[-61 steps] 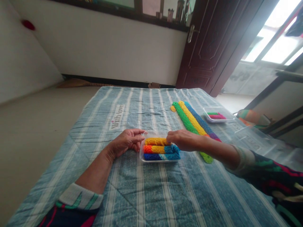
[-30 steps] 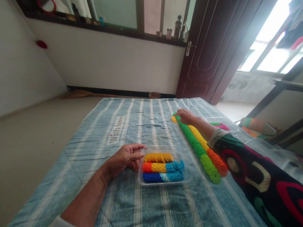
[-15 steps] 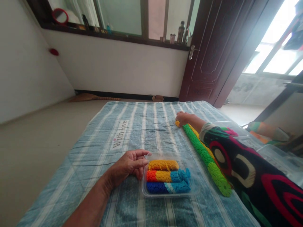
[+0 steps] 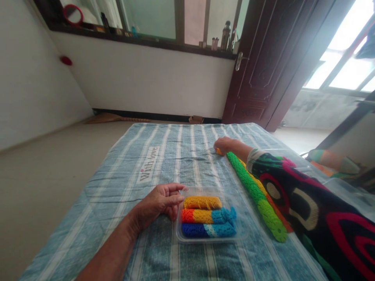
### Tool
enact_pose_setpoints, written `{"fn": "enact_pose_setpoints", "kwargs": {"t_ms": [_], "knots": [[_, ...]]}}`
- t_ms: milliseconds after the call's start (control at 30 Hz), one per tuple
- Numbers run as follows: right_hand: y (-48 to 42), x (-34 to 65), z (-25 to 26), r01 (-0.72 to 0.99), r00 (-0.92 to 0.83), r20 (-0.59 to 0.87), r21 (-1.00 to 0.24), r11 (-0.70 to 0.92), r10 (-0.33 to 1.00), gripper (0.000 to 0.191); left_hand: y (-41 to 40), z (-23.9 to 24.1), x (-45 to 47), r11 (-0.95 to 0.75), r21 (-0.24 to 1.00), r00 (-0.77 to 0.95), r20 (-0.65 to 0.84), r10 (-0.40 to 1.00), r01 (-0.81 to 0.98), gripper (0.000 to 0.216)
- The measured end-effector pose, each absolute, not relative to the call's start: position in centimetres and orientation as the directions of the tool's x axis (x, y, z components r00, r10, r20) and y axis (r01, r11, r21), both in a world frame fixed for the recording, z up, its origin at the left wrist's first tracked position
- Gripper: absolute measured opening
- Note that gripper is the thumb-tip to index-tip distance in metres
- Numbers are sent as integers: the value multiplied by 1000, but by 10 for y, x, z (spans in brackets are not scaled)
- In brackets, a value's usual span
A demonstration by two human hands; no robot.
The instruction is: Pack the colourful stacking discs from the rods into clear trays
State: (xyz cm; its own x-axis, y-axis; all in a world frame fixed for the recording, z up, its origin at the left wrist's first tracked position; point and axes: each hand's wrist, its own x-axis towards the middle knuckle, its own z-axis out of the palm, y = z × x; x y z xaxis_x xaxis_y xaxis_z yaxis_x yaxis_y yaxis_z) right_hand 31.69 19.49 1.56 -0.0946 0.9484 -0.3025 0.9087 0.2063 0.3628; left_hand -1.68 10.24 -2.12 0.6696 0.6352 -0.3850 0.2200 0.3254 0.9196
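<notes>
We see our left hand (image 4: 159, 203) resting on the striped blue bedspread (image 4: 164, 156), its grip loose and holding nothing, the fingertips (image 4: 179, 198) touching the 9 o'clock rim of a clear plastic tray (image 4: 241, 230). Inside the tray lie three rolled strips side by side: a yellow roll (image 4: 202, 202) at 12 o'clock, an orange, yellow and blue roll (image 4: 206, 215) in the middle, and a dark blue and light blue roll (image 4: 208, 230) at 6 o'clock.

Our right hand (image 4: 225, 144) is stretched far out toward 1 o'clock, lying on the far end of the long strips; whether its grip is closed on anything we cannot tell, though a bit of yellow shows just beneath it. The green strip (image 4: 253, 191) runs from that hand back toward 4 o'clock of the tray, with an orange strip (image 4: 279, 218) just beside it, partly hidden by our patterned sleeve (image 4: 307, 210).

At 2 o'clock a second clear tray (image 4: 275, 153) is mostly hidden behind the sleeve. Beyond the bed stands a dark wooden door (image 4: 263, 58).
</notes>
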Motion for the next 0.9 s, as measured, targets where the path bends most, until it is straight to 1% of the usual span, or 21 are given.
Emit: {"fn": "enact_pose_setpoints", "kwargs": {"t_ms": [167,233,400,500,600,700,900], "knots": [[190,312,17,880,-182,-291,378,288,939,33,104,-24,-18,330,920,687,-381,618,212,70],[189,312,16,877,-208,-282,370,306,937,28,104,-23,-18,333,919,685,-383,620,213,69],[191,311,11,888,-257,-268,313,336,928,29,104,-23,-18,338,918,687,-384,617,209,67],[195,315,16,905,-253,-247,282,319,936,38,105,-24,-18,340,917,683,-387,619,211,69],[198,322,26,922,-214,-200,281,266,956,47,106,-25,-18,337,917,691,-386,612,214,71],[196,327,28,923,-179,-190,307,231,965,42,107,-26,-18,329,920,700,-379,605,213,68],[187,321,14,902,-170,-214,358,240,962,27,105,-23,-17,338,917,694,-386,607,214,69]]}}
